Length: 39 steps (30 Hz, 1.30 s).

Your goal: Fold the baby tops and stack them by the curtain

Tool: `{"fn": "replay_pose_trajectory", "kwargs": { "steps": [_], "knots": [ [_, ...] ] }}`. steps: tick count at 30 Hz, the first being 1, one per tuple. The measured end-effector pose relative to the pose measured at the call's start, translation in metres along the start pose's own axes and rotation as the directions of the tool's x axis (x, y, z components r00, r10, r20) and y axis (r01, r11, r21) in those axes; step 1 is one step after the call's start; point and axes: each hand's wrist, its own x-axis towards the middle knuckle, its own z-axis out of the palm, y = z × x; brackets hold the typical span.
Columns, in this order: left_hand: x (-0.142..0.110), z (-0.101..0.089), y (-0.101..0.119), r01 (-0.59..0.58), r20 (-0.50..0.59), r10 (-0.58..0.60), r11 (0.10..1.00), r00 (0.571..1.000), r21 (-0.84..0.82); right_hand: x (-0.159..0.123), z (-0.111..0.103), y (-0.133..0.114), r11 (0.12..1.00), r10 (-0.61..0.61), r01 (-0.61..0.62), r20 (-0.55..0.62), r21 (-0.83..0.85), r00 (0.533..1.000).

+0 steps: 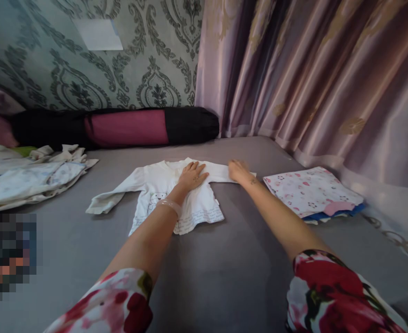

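A small white long-sleeved shirt lies spread on the grey bed sheet, with a bear drawing and lines of lettering near its hem. Its sleeve on the left bends down toward me; the other stretches out straight to the right. My left hand rests flat on the upper chest of the shirt, fingers spread. On the straight sleeve, my right hand is closed with its fingers curled around the cloth, slightly blurred. The cuff shows just past that hand.
A folded stack of clothes, patterned pink and white on top, sits at the right. Loose pale clothes are heaped at the left. A long black and maroon bolster lies along the wall, beside the curtain. The lower left corner is pixelated.
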Motion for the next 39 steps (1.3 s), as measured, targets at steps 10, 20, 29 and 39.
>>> {"fn": "replay_pose_trajectory", "kwargs": {
  "steps": [10, 20, 29, 39],
  "knots": [
    [0.001, 0.002, -0.002, -0.015, 0.087, 0.004, 0.992, 0.996, 0.121, -0.007, 0.047, -0.088, 0.956, -0.16, 0.13, 0.095, 0.263, 0.983],
    [-0.005, -0.007, 0.008, 0.032, -0.012, -0.031, 0.996, 0.999, 0.082, -0.029, 0.04, -0.02, 0.999, -0.043, 0.043, 0.079, 0.001, 0.996],
    [-0.006, -0.018, 0.017, 0.035, 0.057, -0.041, 0.994, 0.997, 0.102, -0.044, 0.032, 0.036, 0.985, 0.06, -0.069, -0.059, -0.157, 0.996],
    [-0.09, -0.076, -0.048, -0.032, -0.112, 0.03, 0.999, 0.993, -0.023, -0.038, 0.022, 0.037, 0.987, 0.077, -0.074, 0.016, -0.144, 0.997]
  ]
}}
